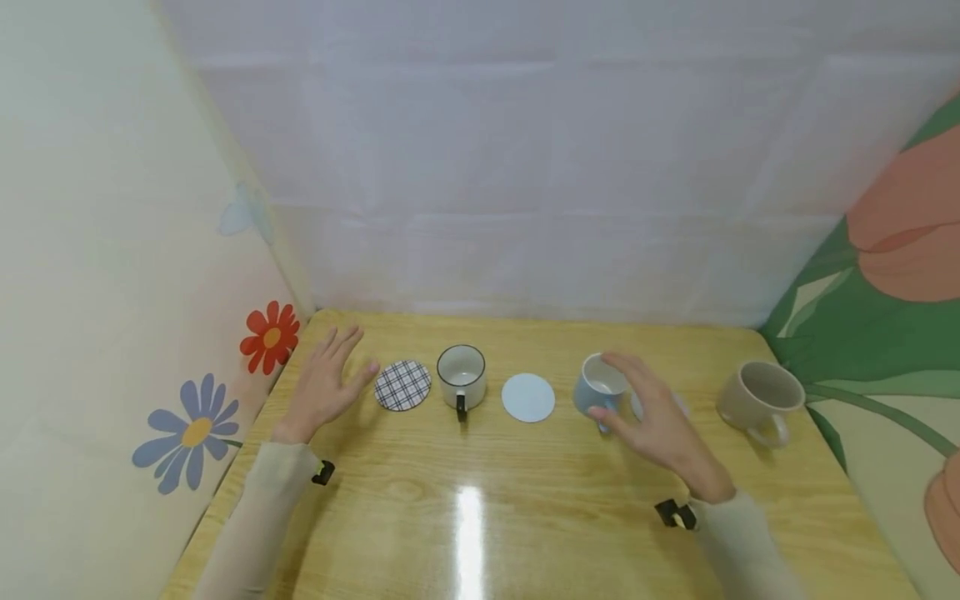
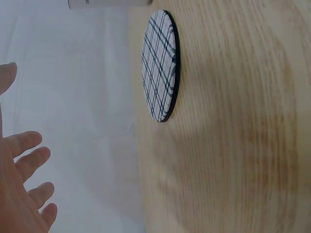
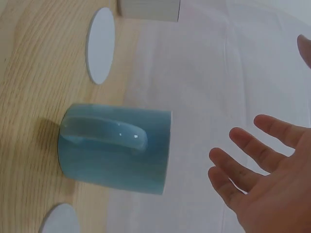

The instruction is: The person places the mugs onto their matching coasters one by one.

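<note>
In the head view, the upright blue mug (image 1: pixel 594 390) was seen just left of the nearer right hand (image 1: pixel 651 414). In the left-wrist view, the left hand (image 2: pixel 13 196) was spread, empty; in the right-wrist view, parted, empty fingers (image 3: pixel 255 150) were held clear of the mug.

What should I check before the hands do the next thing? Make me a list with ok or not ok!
1. Right hand empty, fingers not curled round anything: ok.
2. Left hand empty: ok, it is open near the plaid coaster.
3. Blue mug standing upright: ok.
4. Blue mug on a coaster: not ok, it stands on the wooden table.
5. Middle pale coaster bare: ok, nothing sits on it.
6. Blue mug empty: cannot tell, its bottom doesn't show clearly.
</note>
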### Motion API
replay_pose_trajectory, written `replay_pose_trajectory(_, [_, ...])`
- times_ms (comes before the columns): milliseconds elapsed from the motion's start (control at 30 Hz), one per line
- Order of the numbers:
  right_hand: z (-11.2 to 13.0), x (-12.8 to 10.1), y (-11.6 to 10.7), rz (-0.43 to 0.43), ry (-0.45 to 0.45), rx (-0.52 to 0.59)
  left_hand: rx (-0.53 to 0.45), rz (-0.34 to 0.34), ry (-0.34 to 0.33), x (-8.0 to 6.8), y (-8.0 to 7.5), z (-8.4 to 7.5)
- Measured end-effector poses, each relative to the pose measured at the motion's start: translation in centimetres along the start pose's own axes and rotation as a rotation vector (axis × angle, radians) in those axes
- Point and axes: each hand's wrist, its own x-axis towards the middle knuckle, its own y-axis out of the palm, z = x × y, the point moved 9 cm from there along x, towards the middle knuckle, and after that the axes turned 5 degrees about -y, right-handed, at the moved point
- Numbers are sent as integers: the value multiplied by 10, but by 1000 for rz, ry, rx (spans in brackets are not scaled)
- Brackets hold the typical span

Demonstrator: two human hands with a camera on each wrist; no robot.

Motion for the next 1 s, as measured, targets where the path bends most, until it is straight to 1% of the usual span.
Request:
replay_pose_trajectory(233, [6,2,11,-22,-47,15,-12,3,4,-4,6,1])
replay_pose_trajectory(400, [12,5,19,-30,-86,16,-3,25,-9,-5,11,3])
replay_pose_trajectory(633, [12,6,29,-29,-56,44,-30,63,-20,-7,19,5])
replay_pose_trajectory(800, [18,8,37,-14,-58,78,-20,76,-22,-10,26,7])
replay_pose_trajectory(1000, [25,11,47,1,-62,110,-30,95,-33,-15,33,9])
